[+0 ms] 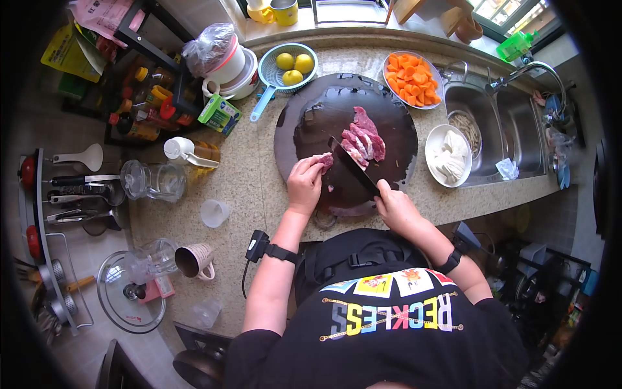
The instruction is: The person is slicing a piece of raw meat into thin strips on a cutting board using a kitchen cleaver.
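Observation:
On a round dark cutting board [304,110], my right hand [394,206] grips the handle of a kitchen knife [354,167]. The dark blade slants up and left, between two portions of meat. My left hand [306,184] pinches a small piece of raw red meat [326,161] just left of the blade's tip. To the right of the blade lie several slices of raw meat [364,137], fanned side by side with pale fat along them. A tiny scrap sits below the held piece.
Behind the board stand a blue colander [264,97] with lemons and a plate of carrot chunks [412,79]. A white bowl [435,175] with pale food sits right, beside the sink [523,139]. An oil bottle [194,153], plastic cup [214,212] and mug [194,262] stand left.

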Available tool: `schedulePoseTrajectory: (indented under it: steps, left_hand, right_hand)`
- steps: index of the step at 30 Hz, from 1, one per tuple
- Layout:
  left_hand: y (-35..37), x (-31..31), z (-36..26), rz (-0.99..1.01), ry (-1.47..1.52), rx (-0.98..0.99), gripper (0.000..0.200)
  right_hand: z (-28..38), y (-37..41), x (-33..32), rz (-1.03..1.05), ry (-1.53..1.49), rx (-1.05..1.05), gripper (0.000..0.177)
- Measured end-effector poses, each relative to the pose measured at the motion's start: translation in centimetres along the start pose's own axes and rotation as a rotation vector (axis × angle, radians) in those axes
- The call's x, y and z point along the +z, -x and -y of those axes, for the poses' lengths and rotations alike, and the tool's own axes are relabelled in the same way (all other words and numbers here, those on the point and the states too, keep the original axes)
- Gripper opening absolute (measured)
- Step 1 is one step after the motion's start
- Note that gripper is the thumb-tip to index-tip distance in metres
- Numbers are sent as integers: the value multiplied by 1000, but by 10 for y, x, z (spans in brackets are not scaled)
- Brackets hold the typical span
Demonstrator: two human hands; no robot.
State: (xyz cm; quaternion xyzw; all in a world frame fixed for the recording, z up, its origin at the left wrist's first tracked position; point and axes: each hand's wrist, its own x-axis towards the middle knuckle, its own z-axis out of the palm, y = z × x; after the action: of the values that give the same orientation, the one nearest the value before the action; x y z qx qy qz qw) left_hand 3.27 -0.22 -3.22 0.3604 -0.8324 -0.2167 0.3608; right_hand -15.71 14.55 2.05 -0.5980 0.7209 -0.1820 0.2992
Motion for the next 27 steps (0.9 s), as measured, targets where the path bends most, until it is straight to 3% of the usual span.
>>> schedulePoseTrajectory:
  steps: [5, 8, 19, 23, 27]
  left_hand:
    - [-7, -3, -14, -107, -46, 40, 11]
    - [-5, 3, -7, -29, -21, 34, 12]
    - [-4, 9, 6, -59, 2, 32, 14]
    - [-2, 11, 7, -39, 4, 0, 15]
    - [0, 14, 12, -63, -2, 8, 16]
  right_hand:
    - [9, -4, 8, -6, -40, -44, 22]
    - [13, -8, 14, 33, -39, -53, 22]
    - [36, -13, -5, 237, 140, 46, 22]
    - [45, -37, -1, 253, 158, 59, 20]
    - [54, -84, 17, 123, 70, -18, 20]
